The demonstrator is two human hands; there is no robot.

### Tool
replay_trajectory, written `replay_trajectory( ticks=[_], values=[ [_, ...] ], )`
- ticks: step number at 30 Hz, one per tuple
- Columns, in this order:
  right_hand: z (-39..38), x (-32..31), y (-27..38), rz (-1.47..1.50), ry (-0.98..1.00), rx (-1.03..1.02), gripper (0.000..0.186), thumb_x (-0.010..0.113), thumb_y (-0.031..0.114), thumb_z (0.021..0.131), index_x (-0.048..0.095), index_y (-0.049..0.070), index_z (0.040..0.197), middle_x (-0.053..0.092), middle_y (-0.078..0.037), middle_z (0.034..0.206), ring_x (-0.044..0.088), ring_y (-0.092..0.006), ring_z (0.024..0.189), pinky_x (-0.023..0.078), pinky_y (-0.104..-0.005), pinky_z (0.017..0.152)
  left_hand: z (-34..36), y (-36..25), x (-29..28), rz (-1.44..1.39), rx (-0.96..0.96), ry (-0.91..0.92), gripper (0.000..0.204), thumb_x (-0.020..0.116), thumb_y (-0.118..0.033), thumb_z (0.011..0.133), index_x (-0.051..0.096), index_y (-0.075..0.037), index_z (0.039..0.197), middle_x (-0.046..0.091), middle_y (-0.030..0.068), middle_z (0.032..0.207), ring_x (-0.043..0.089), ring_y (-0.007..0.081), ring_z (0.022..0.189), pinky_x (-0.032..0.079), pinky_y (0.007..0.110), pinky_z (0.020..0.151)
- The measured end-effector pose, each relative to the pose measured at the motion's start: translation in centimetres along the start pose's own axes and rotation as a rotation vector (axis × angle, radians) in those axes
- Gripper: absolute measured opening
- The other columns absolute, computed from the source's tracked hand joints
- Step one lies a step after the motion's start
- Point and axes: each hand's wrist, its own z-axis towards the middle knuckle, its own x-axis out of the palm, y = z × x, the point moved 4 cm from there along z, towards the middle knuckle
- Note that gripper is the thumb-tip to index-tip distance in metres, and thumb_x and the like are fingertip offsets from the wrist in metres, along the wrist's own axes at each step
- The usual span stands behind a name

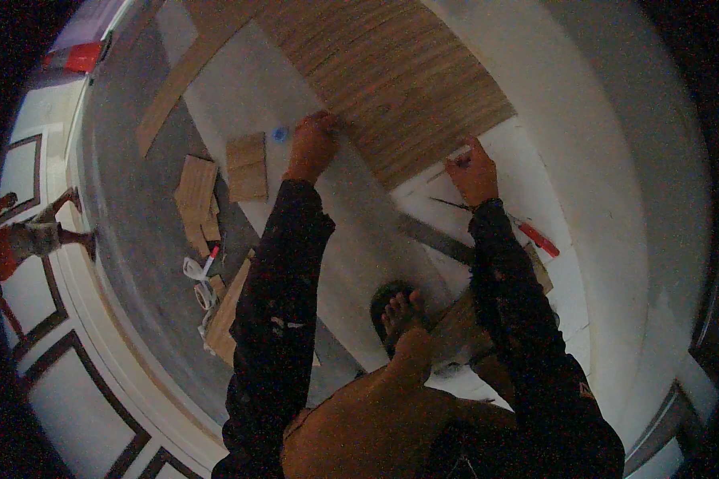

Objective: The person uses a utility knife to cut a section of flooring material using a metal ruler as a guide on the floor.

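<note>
Wood-look floor planks (407, 88) cover the far middle of the floor. My left hand (315, 144) is closed at their left long edge, fingers curled down; what they grip, if anything, is too dark to make out. At the near short end of the planks, my right hand (473, 172) is held in a pinch close to the corner. Something small may be between its fingertips, but it is unclear. Left of my left hand are a small blue round thing (280, 134) and a square plank offcut (248, 168). A thin dark tool (449, 203) lies just below my right hand.
A red-handled tool (539, 239) lies by the right wall (647, 199). Between my arms is a dark grey strip (435, 238), beyond my sandalled foot (403, 315). Plank scraps (196, 195), a red-and-white marker (211, 259) and a long narrow plank strip (185, 84) lie left.
</note>
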Motion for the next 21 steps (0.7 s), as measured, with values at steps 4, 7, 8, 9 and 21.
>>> replay_trajectory(
  ticks=[4,7,8,9,21],
  values=[
    [0.1,-0.2,-0.5,0.020,0.089,0.080,0.054,0.079,0.017,0.084,0.055,0.004,0.131,0.072,-0.011,0.080,0.069,-0.0218,0.064,0.055,-0.0377,0.063,0.1,-0.6,1.2,0.058,0.075,0.007,0.036,0.058,-0.004,0.080,0.074,-0.012,0.110,0.070,0.0149,0.115,0.063,0.0383,0.113,0.047,0.051,0.100],
    [0.1,-1.7,0.3,0.006,0.075,0.183,0.055,0.081,0.021,0.083,0.055,0.006,0.129,0.072,-0.012,0.081,0.069,-0.0247,0.063,0.056,-0.0405,0.066,-0.1,-0.5,1.8,0.079,0.053,0.027,0.032,0.059,-0.008,0.082,0.074,-0.013,0.110,0.070,0.0147,0.114,0.062,0.0377,0.114,0.046,0.053,0.099],
    [0.3,-2.2,0.8,0.009,0.068,0.166,0.055,0.081,0.022,0.083,0.055,0.006,0.129,0.072,-0.012,0.081,0.070,-0.0259,0.066,0.056,-0.0407,0.068,-0.3,-0.2,1.6,0.051,0.043,-0.010,0.029,0.061,-0.010,0.084,0.074,-0.013,0.110,0.070,0.0148,0.114,0.061,0.0376,0.114,0.046,0.054,0.099],
    [0.5,-3.0,0.8,-0.004,0.058,0.152,0.056,0.081,0.023,0.083,0.055,0.006,0.129,0.073,-0.011,0.081,0.071,-0.0270,0.069,0.056,-0.0409,0.071,-0.2,-1.0,2.0,0.043,0.040,-0.011,0.029,0.061,-0.010,0.084,0.074,-0.013,0.110,0.070,0.0148,0.114,0.061,0.0376,0.114,0.046,0.054,0.099],
    [2.0,-5.8,0.8,-0.102,0.129,0.182,0.059,0.082,0.028,0.082,0.061,0.011,0.134,0.072,-0.012,0.080,0.072,-0.0285,0.077,0.057,-0.0405,0.076,-1.4,-5.9,2.6,0.202,-0.092,-0.047,0.025,0.067,-0.020,0.086,0.076,-0.018,0.109,0.067,0.0101,0.117,0.058,0.0347,0.118,0.043,0.055,0.102]
  ],
)
